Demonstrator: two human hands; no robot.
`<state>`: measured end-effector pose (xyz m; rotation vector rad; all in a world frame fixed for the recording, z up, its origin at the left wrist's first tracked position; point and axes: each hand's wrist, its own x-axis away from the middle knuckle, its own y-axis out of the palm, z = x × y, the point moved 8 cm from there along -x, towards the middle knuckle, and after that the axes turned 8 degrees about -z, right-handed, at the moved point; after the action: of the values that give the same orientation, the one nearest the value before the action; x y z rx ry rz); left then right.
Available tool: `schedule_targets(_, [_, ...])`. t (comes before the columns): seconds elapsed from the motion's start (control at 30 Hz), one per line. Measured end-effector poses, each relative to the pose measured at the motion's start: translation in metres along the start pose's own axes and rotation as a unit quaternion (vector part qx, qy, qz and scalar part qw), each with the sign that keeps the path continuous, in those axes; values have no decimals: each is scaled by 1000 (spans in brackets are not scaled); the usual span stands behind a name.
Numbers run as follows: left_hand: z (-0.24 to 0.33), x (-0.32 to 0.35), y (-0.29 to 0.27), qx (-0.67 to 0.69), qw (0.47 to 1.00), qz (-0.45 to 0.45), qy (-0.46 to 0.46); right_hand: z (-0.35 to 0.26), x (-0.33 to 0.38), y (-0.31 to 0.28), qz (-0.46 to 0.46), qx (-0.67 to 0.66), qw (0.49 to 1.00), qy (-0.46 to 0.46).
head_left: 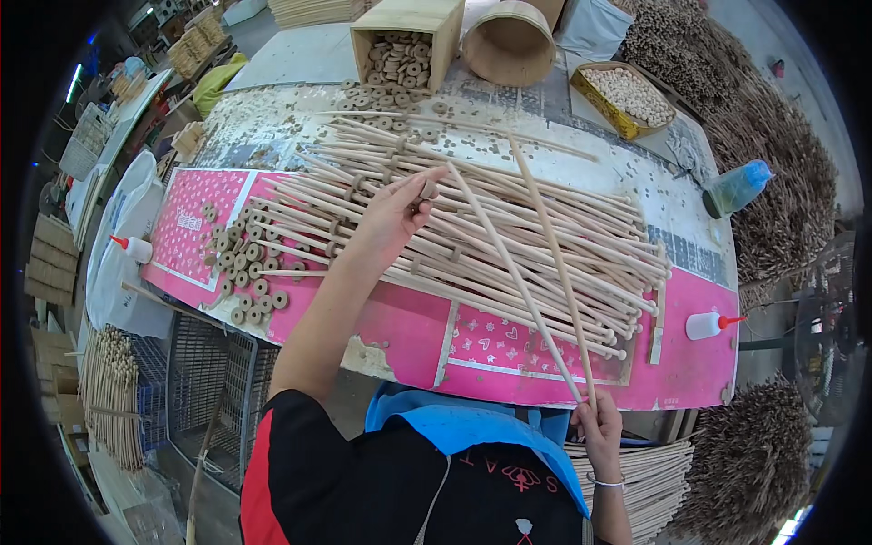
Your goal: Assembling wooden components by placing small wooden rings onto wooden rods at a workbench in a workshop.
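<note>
My left hand (397,213) is raised over the middle of the table, its fingers closed on a small wooden ring (429,190). Close to those fingertips is the upper end of a thin wooden stick (509,268). Down by the table's front edge, my right hand (599,431) grips the lower ends of that stick and a second wooden stick (551,232); the two spread apart upward. Beneath them lies a wide pile of wooden sticks (581,263), many with rounded knobs at their right ends. Several have rings threaded on them toward the left.
Loose wooden rings (241,263) lie left of the pile. More spill from a wooden box (445,45) beside a round tub (509,44). A yellow tray (599,107) holds small pale pieces. White squeeze bottles (704,326) with red tips and a green-blue bottle (738,189) stand or lie near the edges.
</note>
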<state>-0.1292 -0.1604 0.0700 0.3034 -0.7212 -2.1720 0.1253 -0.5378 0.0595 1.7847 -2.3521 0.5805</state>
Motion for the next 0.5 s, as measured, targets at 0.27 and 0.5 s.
schedule_targets(0.27, [-20, -8, -25, 136, 990, 44, 5, 11, 3, 3, -17, 20, 1000, 10])
schedule_targets(0.5, [-21, -8, -26, 153, 987, 33, -26, 11, 1, 6, -22, 33, 999, 9])
